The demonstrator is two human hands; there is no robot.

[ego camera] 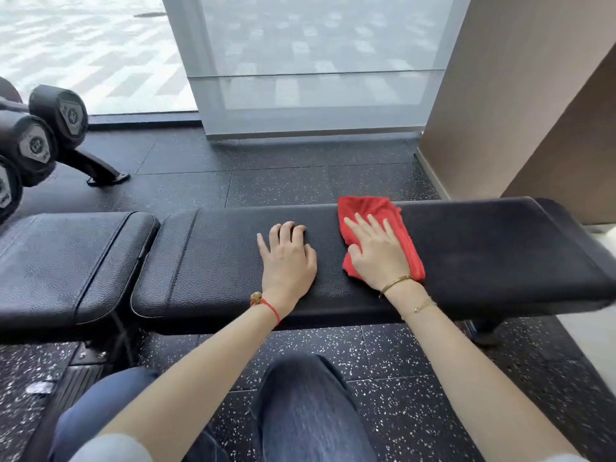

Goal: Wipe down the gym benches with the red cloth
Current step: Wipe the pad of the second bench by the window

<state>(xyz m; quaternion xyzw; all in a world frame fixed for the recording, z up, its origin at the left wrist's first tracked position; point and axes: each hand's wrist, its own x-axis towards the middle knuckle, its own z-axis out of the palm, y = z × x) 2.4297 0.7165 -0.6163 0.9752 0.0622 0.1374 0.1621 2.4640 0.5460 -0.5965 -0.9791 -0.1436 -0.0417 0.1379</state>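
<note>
A black padded gym bench (483, 255) runs across the view, its long back pad on the right and a separate seat pad (66, 261) on the left. A crumpled red cloth (370, 208) lies on the long pad. My right hand (376, 251) presses flat on top of the cloth, fingers spread and pointing away from me. My left hand (288, 255) rests palm down on the bare pad just left of the cloth, fingertips curled, holding nothing.
A dumbbell rack (40, 138) with several black dumbbells stands at the far left. A brown wall (520, 95) rises behind the bench's right end. A glass panel (313, 78) stands beyond the speckled black floor (266, 181). My knees (300, 395) are close below the bench.
</note>
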